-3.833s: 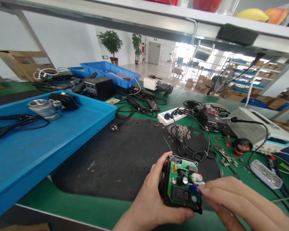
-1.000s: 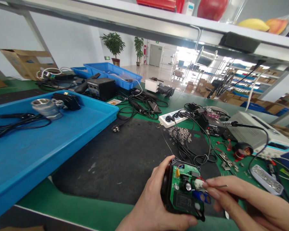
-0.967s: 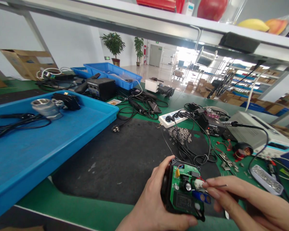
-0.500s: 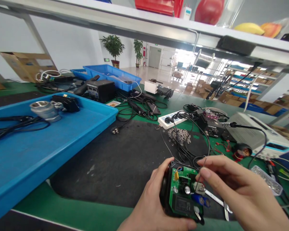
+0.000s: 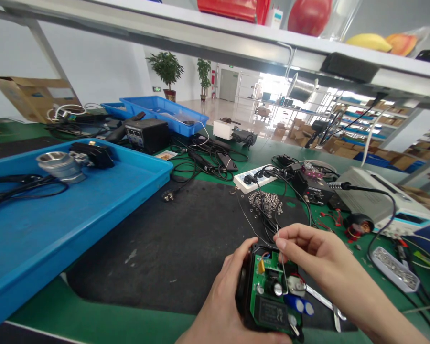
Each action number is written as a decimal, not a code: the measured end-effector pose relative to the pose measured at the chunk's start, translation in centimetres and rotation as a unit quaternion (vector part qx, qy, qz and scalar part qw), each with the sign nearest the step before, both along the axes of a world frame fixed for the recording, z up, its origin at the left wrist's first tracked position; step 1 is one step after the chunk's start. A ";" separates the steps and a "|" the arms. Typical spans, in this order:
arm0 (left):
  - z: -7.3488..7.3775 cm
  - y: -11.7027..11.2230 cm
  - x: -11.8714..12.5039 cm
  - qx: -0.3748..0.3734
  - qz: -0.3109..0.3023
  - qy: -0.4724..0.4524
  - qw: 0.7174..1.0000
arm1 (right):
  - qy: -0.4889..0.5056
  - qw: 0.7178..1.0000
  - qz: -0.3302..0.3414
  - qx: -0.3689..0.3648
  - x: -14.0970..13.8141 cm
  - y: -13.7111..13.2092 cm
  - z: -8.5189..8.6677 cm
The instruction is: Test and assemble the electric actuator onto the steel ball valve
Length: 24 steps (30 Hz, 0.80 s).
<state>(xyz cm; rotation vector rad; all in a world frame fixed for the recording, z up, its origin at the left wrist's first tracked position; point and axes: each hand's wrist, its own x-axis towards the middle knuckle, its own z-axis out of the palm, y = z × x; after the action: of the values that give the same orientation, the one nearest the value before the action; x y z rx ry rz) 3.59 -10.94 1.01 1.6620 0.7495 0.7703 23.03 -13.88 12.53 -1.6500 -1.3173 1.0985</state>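
My left hand (image 5: 220,298) is wrapped round a black housing (image 5: 244,282) with an open top, holding it tilted toward me. Inside it sits a green circuit board (image 5: 255,303) bearing a yellow part, round silver-topped capacitors and a black block. Blue cylinders (image 5: 299,304) lie at its right side. Between thumb and fingers, my right hand (image 5: 317,255) pinches a thin metal hex key (image 5: 283,270). Its bent lower end is over the board near the blue cylinders; whether it touches anything I cannot tell. Part of a wrench (image 5: 320,297) shows beneath my right hand.
A large blue tray (image 5: 122,210) with a metal fitting and cables stands at the left. Behind my hands are small metal rings (image 5: 270,205) and a white power strip (image 5: 256,177). A clear tray of small parts (image 5: 394,269) and a soldering iron (image 5: 338,186) are at the right.
My right hand has shifted left with the hex key, whose bent end now shows over the board. The left hand still holds the housing. The view has turned slightly.
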 end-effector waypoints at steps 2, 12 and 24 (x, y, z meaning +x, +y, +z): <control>0.1 0.0 0.0 -0.003 0.001 0.003 1.000 | -0.010 1.000 -0.006 0.017 -0.2 -0.1 0.2; 0.0 -0.3 -0.1 -0.011 0.006 -0.002 1.000 | -0.132 0.979 -0.002 0.156 -1.1 -1.6 -0.2; 0.8 -0.2 0.2 -0.018 -0.004 -0.019 1.000 | -0.302 0.851 0.055 0.426 -0.1 -4.8 -1.1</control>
<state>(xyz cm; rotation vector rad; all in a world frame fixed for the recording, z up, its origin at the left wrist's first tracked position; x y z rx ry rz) 3.81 -11.16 1.77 1.6125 0.7248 0.7762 22.93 -18.69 11.39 -1.2346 -1.9318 -0.0696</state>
